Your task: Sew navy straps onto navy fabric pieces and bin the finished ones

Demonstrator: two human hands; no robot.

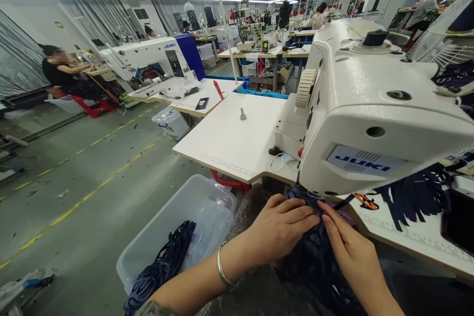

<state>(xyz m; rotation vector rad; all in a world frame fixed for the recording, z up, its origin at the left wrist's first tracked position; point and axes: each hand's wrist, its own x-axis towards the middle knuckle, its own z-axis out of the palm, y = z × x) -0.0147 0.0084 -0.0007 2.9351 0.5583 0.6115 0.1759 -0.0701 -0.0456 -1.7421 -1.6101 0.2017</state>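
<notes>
My left hand, with a silver bangle on the wrist, lies over dark navy fabric in my lap, its fingers curled and pressing the cloth. From the right, my right hand pinches the same fabric, fingertips touching those of the left. Both hands sit just below the head of a white JUKI sewing machine, at the front edge of the white sewing table. Navy cut pieces lie on the table under the machine head.
A clear plastic bin with navy strips stands on the floor at my left. Another JUKI machine and a seated person are at the back left. More workstations fill the far room. A fan guard sits at the right.
</notes>
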